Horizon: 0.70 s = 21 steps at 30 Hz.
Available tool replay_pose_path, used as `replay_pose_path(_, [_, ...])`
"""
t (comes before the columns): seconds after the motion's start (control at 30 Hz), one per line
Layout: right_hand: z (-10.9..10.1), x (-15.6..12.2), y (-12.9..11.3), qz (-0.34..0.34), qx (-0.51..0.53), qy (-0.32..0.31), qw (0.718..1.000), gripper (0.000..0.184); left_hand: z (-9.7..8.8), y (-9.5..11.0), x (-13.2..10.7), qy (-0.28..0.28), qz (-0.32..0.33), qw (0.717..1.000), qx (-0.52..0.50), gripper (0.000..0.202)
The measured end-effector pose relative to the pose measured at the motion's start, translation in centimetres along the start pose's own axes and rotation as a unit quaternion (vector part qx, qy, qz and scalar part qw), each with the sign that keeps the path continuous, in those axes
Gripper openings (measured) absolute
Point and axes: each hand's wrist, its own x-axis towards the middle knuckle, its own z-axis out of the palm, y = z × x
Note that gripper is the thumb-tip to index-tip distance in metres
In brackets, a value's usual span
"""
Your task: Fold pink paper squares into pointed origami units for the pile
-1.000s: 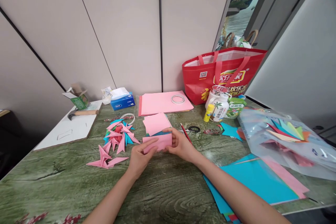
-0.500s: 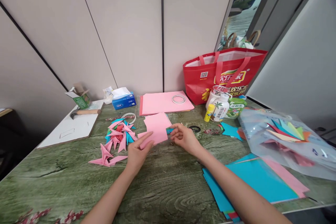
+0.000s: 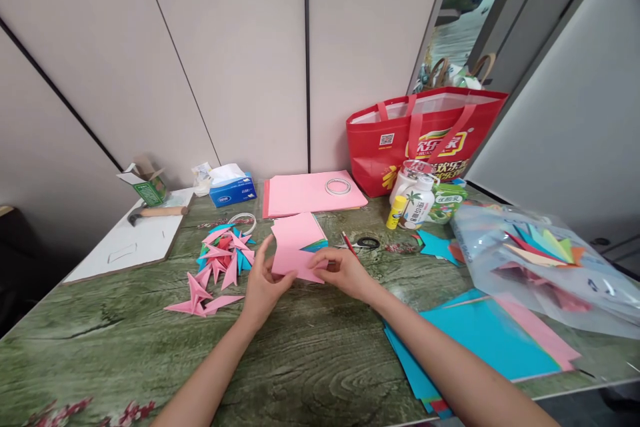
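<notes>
A small sheet of pink paper (image 3: 299,268) is held in front of me, a little above the table. My left hand (image 3: 264,280) grips its left side, thumb in front and fingers behind. At the right edge, my right hand (image 3: 344,271) pinches the same sheet between thumb and fingers. Just behind it lies a stack of pink paper (image 3: 293,230) with blue and green edges showing at its right. Left of my left hand is a pile of folded paper pieces (image 3: 227,253) in pink, blue, red and green. Black-handled scissors (image 3: 369,243) lie beyond my right hand.
Larger pink sheets (image 3: 305,192) with a tape roll (image 3: 338,187) lie by the wall. A tissue box (image 3: 233,192), a hammer (image 3: 157,212) and a white board (image 3: 125,243) are left. Rightward stand a glue stick (image 3: 395,212), red bag (image 3: 425,137), plastic bag (image 3: 545,260) and blue sheets (image 3: 490,337).
My right hand has moved in and closed on the pink sheet's right edge. My left hand has shifted its hold, its fingers now behind the sheet. A thin red stick shows beside the scissors.
</notes>
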Motion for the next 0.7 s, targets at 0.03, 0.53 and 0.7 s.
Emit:
replay_pose_path(0.03, [0.0, 0.0, 0.0, -0.004, -0.002, 0.007, 1.000, 0.014, 0.0, -0.1, 0.0, -0.002, -0.011, 1.000, -0.020, 0.086])
replay_pose_path(0.53, [0.2, -0.2, -1.3, -0.039, -0.052, -0.001, 0.998, 0.021, 0.5, 0.3, -0.2, 0.030, -0.065, 0.997, -0.028, 0.059])
replay_pose_path(0.7, [-0.5, -0.1, -1.5, -0.026, -0.053, -0.013, 0.998, 0.024, -0.2, 0.8, 0.1, 0.051, -0.040, 0.997, -0.037, 0.059])
